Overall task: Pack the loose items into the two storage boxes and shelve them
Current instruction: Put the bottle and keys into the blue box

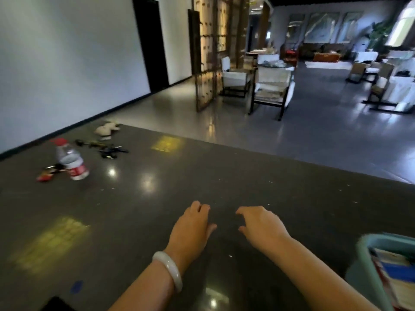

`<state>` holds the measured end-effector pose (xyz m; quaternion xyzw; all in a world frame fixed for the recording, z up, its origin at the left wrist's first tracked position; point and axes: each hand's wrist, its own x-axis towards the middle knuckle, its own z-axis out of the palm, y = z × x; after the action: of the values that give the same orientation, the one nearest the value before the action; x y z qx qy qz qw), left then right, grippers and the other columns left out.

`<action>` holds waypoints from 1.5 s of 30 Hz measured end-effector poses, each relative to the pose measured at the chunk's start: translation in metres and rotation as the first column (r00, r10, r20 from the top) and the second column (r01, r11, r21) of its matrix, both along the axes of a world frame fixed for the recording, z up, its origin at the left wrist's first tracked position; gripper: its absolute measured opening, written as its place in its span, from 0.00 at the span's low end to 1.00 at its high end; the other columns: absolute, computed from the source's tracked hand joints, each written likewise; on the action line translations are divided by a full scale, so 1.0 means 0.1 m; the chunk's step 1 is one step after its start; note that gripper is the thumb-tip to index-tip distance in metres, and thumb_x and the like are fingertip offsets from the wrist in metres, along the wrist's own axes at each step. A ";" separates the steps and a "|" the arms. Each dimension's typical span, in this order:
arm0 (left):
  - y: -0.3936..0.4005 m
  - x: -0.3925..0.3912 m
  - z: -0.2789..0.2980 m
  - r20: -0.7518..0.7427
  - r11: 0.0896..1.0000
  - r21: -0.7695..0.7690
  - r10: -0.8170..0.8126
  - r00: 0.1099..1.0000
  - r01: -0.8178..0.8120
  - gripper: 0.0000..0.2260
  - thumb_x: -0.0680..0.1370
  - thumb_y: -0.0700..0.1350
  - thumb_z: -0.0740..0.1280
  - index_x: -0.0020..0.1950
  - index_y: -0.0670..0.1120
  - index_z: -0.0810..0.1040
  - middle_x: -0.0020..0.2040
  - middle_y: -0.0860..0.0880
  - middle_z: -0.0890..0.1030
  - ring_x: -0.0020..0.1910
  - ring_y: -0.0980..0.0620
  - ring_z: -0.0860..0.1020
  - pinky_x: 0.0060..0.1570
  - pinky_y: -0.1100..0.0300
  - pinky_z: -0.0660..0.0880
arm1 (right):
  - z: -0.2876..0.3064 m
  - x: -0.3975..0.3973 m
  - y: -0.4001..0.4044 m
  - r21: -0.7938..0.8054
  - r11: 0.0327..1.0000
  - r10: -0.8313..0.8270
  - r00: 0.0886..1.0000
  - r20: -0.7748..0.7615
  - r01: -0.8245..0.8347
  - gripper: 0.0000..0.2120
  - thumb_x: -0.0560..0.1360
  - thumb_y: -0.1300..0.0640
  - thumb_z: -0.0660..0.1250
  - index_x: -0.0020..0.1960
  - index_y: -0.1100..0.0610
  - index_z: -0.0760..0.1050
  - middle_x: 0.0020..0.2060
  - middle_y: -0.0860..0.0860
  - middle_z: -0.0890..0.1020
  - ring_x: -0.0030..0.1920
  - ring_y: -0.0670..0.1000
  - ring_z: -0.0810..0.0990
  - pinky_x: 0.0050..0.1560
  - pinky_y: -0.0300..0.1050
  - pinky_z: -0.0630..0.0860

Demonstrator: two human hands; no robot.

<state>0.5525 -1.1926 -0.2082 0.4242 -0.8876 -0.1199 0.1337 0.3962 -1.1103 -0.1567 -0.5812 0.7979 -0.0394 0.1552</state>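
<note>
Hands being held empty over dark table (247,167) | left hand (193,230) fingers curled loosely, right hand (262,227) half-spread | teal storage box (368,261) being kept at right edge, packed with books | water bottle (70,159), plush toy (107,129), small dark items (107,149) lying loose far left

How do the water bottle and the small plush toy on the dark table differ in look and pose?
The water bottle stands upright; the plush toy lies flat. The bottle is clear plastic with a red cap and red label, while the toy is soft and beige. The bottle stands nearer to the person; the toy lies by the table's far edge. Both rest on the left part of the dark table, and no hand touches either.
</note>
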 end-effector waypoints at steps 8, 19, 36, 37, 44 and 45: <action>-0.93 1.61 -0.13 0.233 0.951 -0.167 0.296 0.926 -0.261 0.21 0.76 0.56 0.67 0.64 0.45 0.72 0.61 0.45 0.71 0.61 0.43 0.72 0.59 0.49 0.68 | -0.14 1.11 -1.39 0.037 0.954 0.298 0.955 -0.012 -0.297 0.23 0.76 0.55 0.67 0.69 0.48 0.67 0.64 0.50 0.73 0.61 0.52 0.75 0.59 0.47 0.75; -1.80 3.16 -0.47 0.486 0.772 0.046 0.537 0.689 -0.634 0.39 0.76 0.69 0.57 0.79 0.48 0.52 0.78 0.42 0.51 0.76 0.38 0.51 0.72 0.38 0.53 | -0.33 2.42 -2.87 0.110 0.841 0.539 0.840 -0.069 -0.530 0.18 0.75 0.56 0.66 0.64 0.55 0.71 0.60 0.54 0.73 0.59 0.57 0.75 0.56 0.49 0.73; -2.00 3.45 -0.83 0.454 0.649 0.382 0.488 0.745 -0.658 0.44 0.72 0.75 0.53 0.75 0.60 0.30 0.74 0.50 0.25 0.72 0.42 0.26 0.70 0.35 0.31 | -0.87 3.76 -4.97 -0.179 0.981 0.187 0.634 0.751 -0.077 0.40 0.58 0.55 0.82 0.66 0.55 0.69 0.58 0.51 0.78 0.58 0.52 0.76 0.58 0.48 0.73; -2.01 3.46 -0.84 0.453 0.646 0.389 0.486 0.747 -0.656 0.44 0.72 0.75 0.53 0.75 0.60 0.30 0.74 0.50 0.25 0.72 0.43 0.25 0.69 0.35 0.31 | -0.85 3.82 -4.98 -0.189 0.981 0.173 0.589 0.790 -0.036 0.37 0.62 0.59 0.80 0.67 0.56 0.68 0.58 0.51 0.77 0.57 0.51 0.76 0.55 0.45 0.72; -2.02 3.49 -0.85 0.460 0.636 0.399 0.484 0.744 -0.661 0.43 0.72 0.75 0.53 0.75 0.60 0.30 0.74 0.50 0.25 0.72 0.43 0.26 0.70 0.35 0.31 | -0.85 3.79 -4.75 -0.208 0.976 0.206 0.555 0.806 -0.060 0.30 0.69 0.57 0.75 0.67 0.54 0.67 0.57 0.50 0.76 0.56 0.50 0.75 0.49 0.41 0.71; -2.01 3.47 -0.85 0.465 0.637 0.389 0.488 0.739 -0.665 0.43 0.72 0.75 0.52 0.75 0.60 0.30 0.74 0.50 0.25 0.72 0.42 0.26 0.70 0.35 0.31 | -0.83 3.71 -4.62 -0.212 0.973 0.229 0.560 0.796 -0.095 0.30 0.69 0.58 0.75 0.67 0.54 0.67 0.57 0.49 0.76 0.56 0.49 0.75 0.49 0.40 0.71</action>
<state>0.8999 -1.3941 -0.2928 0.7213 -0.6413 -0.2409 -0.1019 0.7674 -1.5727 -0.2402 -0.5782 0.5746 -0.3455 0.4649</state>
